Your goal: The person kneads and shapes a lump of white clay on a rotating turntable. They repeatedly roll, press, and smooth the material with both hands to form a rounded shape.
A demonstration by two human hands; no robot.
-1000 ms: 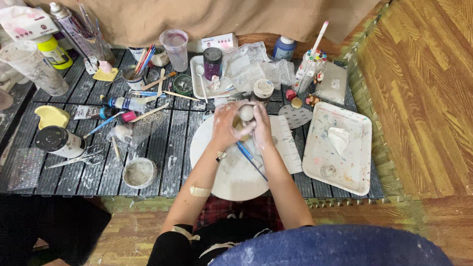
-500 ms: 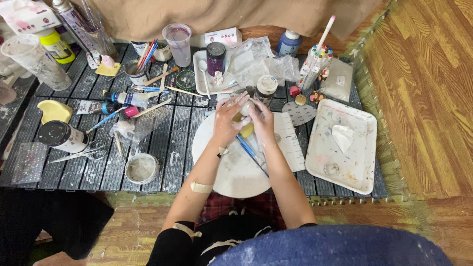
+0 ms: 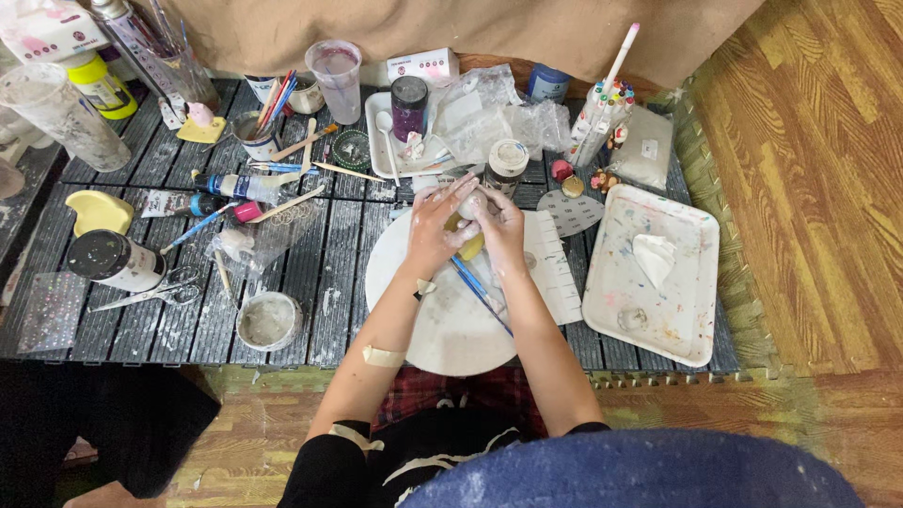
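Both my hands meet over the far edge of a round white board [image 3: 442,320] on a dark slatted table. My left hand [image 3: 435,226] and my right hand [image 3: 503,226] are closed together around a small pale clay piece [image 3: 472,205]. A yellow lump [image 3: 469,246] shows just under my fingers, against the board. A blue-handled brush [image 3: 480,292] lies on the board beside my right wrist. Both hands are smeared white, and most of the clay piece is hidden by my fingers.
A white paint-stained tray [image 3: 677,310] with a crumpled tissue lies at the right. A small bowl of white paste [image 3: 268,320], scissors [image 3: 155,292] and a dark can [image 3: 113,259] sit at the left. Paint tubes, brushes, jars and cups crowd the far side.
My hands stay joined on the clay piece and have shifted only slightly as the fingers work it. The view has moved a little.
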